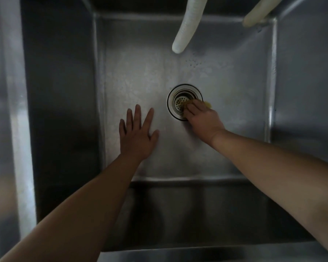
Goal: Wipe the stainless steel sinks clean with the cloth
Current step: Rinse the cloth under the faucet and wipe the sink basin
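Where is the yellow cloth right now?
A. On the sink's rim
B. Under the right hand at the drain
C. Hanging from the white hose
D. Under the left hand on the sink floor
B: the right hand presses the yellow cloth onto the drain strainer; the left hand lies flat and empty.

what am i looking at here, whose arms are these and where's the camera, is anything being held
This is one picture from a wide-angle camera worn on a person's head, looking down into a stainless steel sink. The two bare arms are the wearer's own. The left hand is spread open with its palm down over the sink floor, holding nothing. The right hand presses a yellowish cloth, mostly hidden under its fingers, against the edge of the round drain strainer. Two pale hoses hang in from above.
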